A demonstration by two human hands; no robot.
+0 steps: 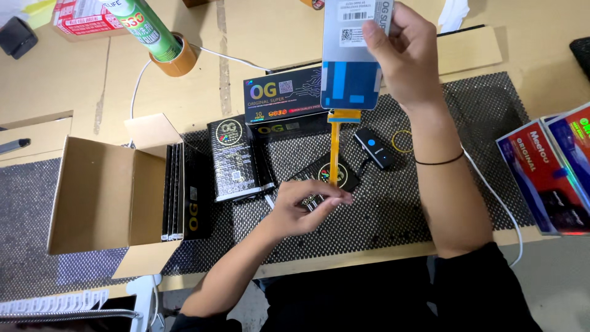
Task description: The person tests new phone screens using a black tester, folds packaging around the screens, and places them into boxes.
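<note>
Replacement phone screen (350, 67) is being gripped aloft by the right hand (405, 52) so its orange flex cable (335, 150) hangs straight, while left fingertips (335, 198) are apparently pinching the cable's end.

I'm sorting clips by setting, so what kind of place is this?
Probably a packing or checking bench for phone replacement screens. The right hand lifts a display panel with an orange flex cable, which the left hand pinches; a cardboard box of black packets and a handheld scanner sit nearby.
</note>
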